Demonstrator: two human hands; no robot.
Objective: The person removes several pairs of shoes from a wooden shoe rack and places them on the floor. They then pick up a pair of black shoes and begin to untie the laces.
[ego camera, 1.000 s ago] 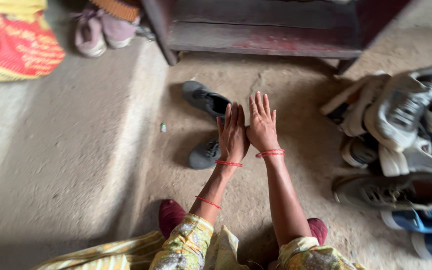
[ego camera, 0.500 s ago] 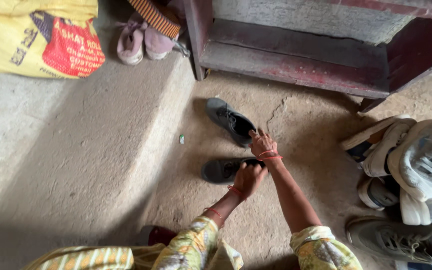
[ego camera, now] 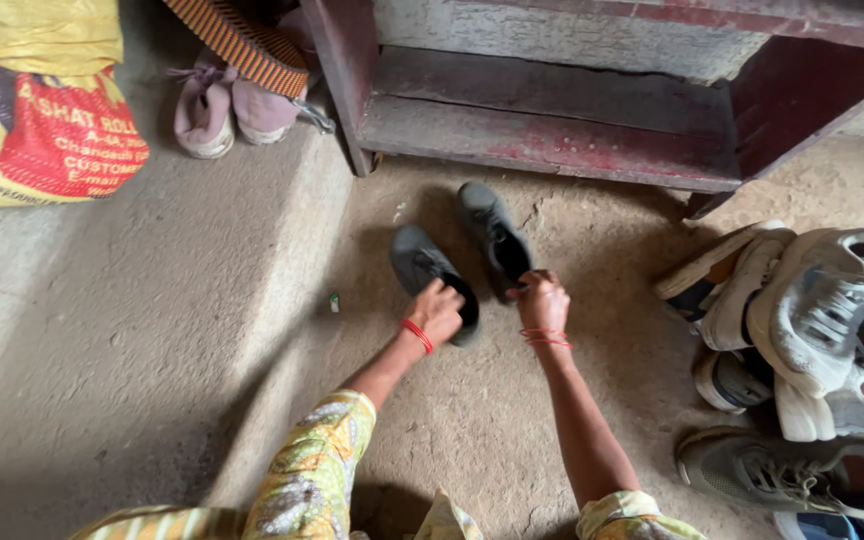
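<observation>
Two dark grey shoes lie side by side on the dirt floor in front of a low red wooden shelf (ego camera: 552, 140). My left hand (ego camera: 439, 312) grips the heel end of the left grey shoe (ego camera: 422, 265), toe pointing away from me. My right hand (ego camera: 543, 301) holds the heel of the right grey shoe (ego camera: 492, 230), which also points toward the shelf. Both wrists carry red thread bands. My patterned yellow-green sleeves show at the bottom.
A pile of white, grey and blue sneakers (ego camera: 812, 330) lies at the right. A raised concrete step (ego camera: 152, 300) fills the left, with a yellow printed sack (ego camera: 32, 110) and small pink shoes (ego camera: 222, 110) on it. A tiny green object (ego camera: 334, 301) lies by the step.
From being held up flat together, my hands dropped onto the two grey shoes, took hold of them and turned them so they lie parallel, closer to the shelf.
</observation>
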